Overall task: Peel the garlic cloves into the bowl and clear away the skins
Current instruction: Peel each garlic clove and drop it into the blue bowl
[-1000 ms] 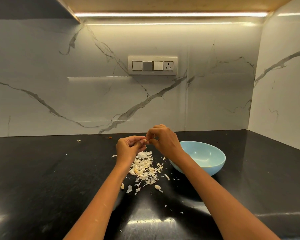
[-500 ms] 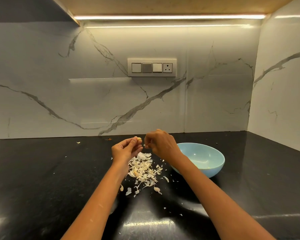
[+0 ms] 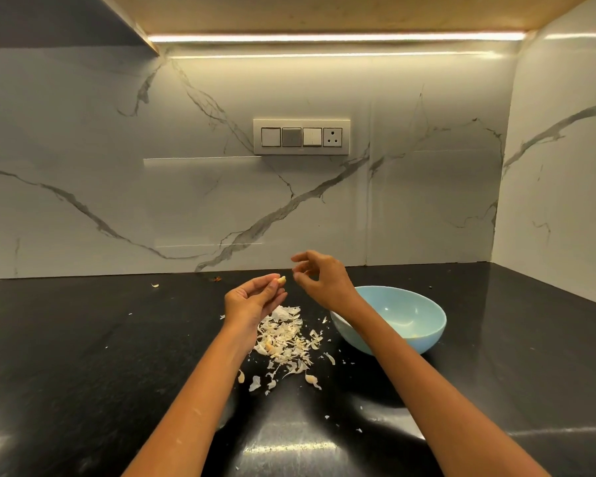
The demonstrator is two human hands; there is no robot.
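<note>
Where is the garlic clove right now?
In the head view, the garlic clove is pinched at the left hand's fingertips, above the pile of skins, left of the blue bowl.

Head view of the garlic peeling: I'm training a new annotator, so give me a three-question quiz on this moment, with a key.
1. True or false: the garlic clove lies in the blue bowl.
2. Where is the pile of skins? A) inside the bowl B) on the black counter, left of the bowl C) on the switch plate
3. Fill in: the clove is pinched at the fingertips of the ___ hand.

Key:
1. False; the left hand holds it above the counter.
2. B.
3. Left; the right hand is beside it with curled fingers. Whether it pinches a scrap of skin cannot be told.
</note>
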